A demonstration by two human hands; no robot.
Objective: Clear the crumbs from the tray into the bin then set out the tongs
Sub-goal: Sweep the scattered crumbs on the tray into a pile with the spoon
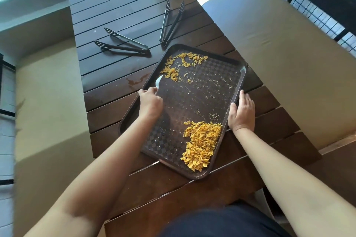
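— Looking down from the head camera, where is the tray [200,90] relative to the hands?

— It lies on the dark slatted table [119,5], directly between them. The right hand [241,112] rests against the tray's right rim with fingers fairly straight, thumb on the inner side of the edge. The left hand [150,102] hovers over the tray's left part, fingers curled round a small white scraper [159,82], whose tip sits just beside the far crumbs [183,64].

— Which way does the tray run?

— Its long axis is skewed, running from the near right corner up towards the far left; the near corner hangs just over the table's edge.

— And the crumbs?

— Two orange heaps: the large pile [202,143] in the near right corner, close to the right hand's wrist, and the looser scatter along the far end. Fine specks dot the surface between.

— The tongs?

— Two dark pairs on the table beyond the tray, both lying spread. The left tongs [122,43] lie crosswise, hinge near the tray's far corner, tips pointing left. The right tongs [171,22] point away, hinge end nearest the tray.

— Anything else?

— Tan cushioned benches [279,44] flank the table
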